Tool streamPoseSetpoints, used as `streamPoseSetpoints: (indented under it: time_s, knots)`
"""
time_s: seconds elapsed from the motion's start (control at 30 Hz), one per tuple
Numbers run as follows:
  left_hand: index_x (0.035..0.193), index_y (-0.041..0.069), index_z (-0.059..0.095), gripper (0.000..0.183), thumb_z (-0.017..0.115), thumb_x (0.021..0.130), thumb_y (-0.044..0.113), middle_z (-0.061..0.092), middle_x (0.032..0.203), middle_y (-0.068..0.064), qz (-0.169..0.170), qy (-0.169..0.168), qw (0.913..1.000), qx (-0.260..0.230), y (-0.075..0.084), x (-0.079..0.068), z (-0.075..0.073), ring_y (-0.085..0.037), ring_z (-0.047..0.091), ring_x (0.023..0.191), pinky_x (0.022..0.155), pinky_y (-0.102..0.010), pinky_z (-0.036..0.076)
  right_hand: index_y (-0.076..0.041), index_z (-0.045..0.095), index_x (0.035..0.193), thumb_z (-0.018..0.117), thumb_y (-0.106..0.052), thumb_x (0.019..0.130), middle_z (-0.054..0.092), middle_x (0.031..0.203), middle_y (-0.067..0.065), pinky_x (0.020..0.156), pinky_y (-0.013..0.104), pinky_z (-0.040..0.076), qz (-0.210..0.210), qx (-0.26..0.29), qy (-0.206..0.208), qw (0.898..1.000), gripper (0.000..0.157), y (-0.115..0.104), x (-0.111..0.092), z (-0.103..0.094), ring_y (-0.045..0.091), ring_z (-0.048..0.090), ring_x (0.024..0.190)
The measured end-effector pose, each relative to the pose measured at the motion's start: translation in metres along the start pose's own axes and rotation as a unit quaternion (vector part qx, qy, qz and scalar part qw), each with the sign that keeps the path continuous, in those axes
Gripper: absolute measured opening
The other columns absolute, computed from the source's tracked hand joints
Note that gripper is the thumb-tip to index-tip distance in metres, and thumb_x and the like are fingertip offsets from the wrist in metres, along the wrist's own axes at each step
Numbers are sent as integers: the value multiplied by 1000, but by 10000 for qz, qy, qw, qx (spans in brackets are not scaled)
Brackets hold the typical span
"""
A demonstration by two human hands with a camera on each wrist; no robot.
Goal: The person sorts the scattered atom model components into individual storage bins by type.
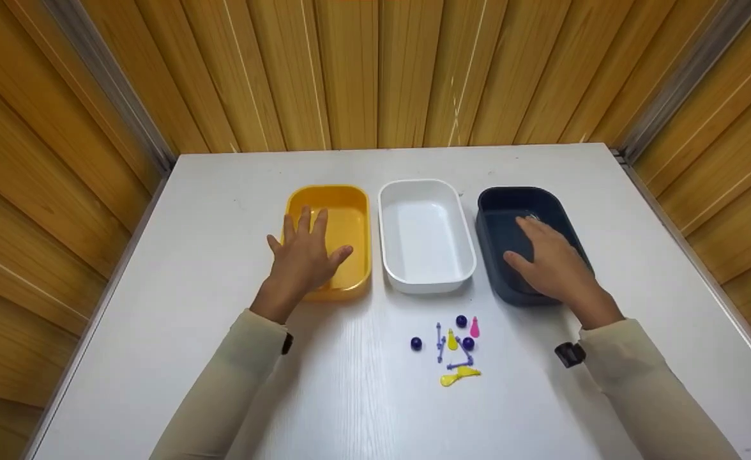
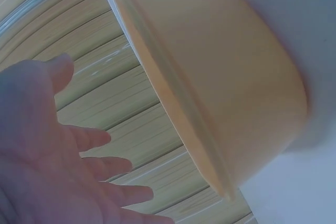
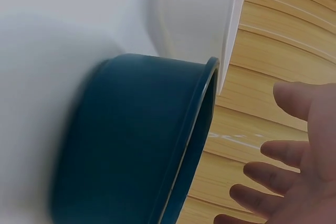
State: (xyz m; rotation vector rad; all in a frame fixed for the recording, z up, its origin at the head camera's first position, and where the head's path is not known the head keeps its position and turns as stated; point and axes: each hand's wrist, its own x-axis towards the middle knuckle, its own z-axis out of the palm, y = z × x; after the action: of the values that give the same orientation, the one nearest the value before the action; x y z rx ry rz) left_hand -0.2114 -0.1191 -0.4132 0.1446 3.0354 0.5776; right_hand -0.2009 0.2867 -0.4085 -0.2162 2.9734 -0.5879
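Note:
Above the yellow tray (image 1: pixel 361 268) my left hand (image 1: pixel 302 259) hovers with its fingers spread and nothing in them. In the left wrist view the palm stays apart from the rim of that tray (image 2: pixel 210 77). My right hand (image 1: pixel 554 262) is over the dark blue tray (image 1: pixel 493 268), fingers extended and holding nothing. The right wrist view shows a gap between the fingers and the blue rim. Between the two stands a white tray (image 1: pixel 426 285). Nearer me on the table lie dark purple balls (image 1: pixel 416 344), purple sticks (image 1: pixel 441 350), yellow teardrop-shaped pieces (image 1: pixel 452 340) and a pink one (image 1: pixel 474 327).
The three trays stand side by side on a white table (image 1: pixel 222 211). Wood-patterned walls (image 1: pixel 407 76) rise behind it and on both sides. A black band (image 1: pixel 569 354) shows at the right wrist.

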Motion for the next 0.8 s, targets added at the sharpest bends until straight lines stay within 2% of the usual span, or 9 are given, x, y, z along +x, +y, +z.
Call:
streamPoseSetpoints:
  time_s: [0.17,0.33,0.47,0.63,0.8]
  knots:
    - [161,8,25,82,56,99,53,19,168,-24,-422,158,9986,-286,-6,-1,0,-54,13,153,113,-79,17,-2,28,159,56,-35,102,29,162,30,118,68,22,89,44,54,9999,72,-5,-3,5,52,24,149]
    - [157,2,30,76,54,102,47,27,163,-27,-800,384,9947,-519,-13,-1,0,-50,26,148,112,-73,28,-1,37,155,57,-33,101,35,159,30,117,68,26,108,78,227,9997,66,-11,-5,11,52,29,147]
    - [156,0,30,73,52,103,45,31,159,-29,-994,397,9926,-569,-18,-2,-1,-50,35,141,110,-68,35,0,46,149,60,-29,100,44,153,30,116,66,30,-33,169,455,9988,59,-14,-8,15,51,36,143]
    - [158,0,26,73,50,104,43,36,154,-30,-1263,276,9893,-672,-24,-4,-1,-49,43,132,107,-63,42,2,57,137,64,-24,98,57,139,28,109,63,39,-271,301,728,9965,47,-20,-12,21,47,49,131]
    - [155,-7,30,70,50,105,39,45,141,-32,-1283,267,9891,-671,-30,-5,-1,-47,50,124,103,-56,48,1,63,128,68,-21,96,65,120,23,97,57,48,-417,388,885,9944,39,-26,-16,28,40,58,113]
